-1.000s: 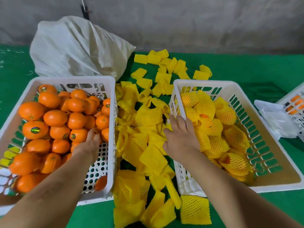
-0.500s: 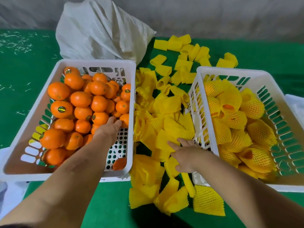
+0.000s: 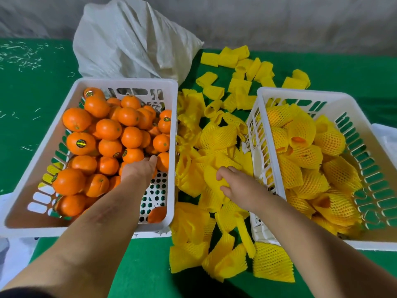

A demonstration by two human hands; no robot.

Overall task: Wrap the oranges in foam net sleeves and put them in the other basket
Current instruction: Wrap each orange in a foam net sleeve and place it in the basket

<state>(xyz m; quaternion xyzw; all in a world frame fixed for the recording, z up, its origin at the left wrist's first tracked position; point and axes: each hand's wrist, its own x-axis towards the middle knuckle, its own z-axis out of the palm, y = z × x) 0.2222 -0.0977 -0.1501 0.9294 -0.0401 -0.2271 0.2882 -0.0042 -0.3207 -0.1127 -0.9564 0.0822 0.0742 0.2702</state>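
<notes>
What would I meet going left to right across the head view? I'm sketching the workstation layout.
Basket of bare oranges with the left hand reaching in → pile of loose yellow foam net sleeves, where the right hand grips one → basket of wrapped oranges.

Loose foam net sleeves (image 3: pixel 217 138) clog your lane between the orange basket (image 3: pixel 173 147) and wrapped-fruit basket (image 3: pixel 261 134); green tabletop (image 3: pixel 28 100) lies bare left.
</notes>
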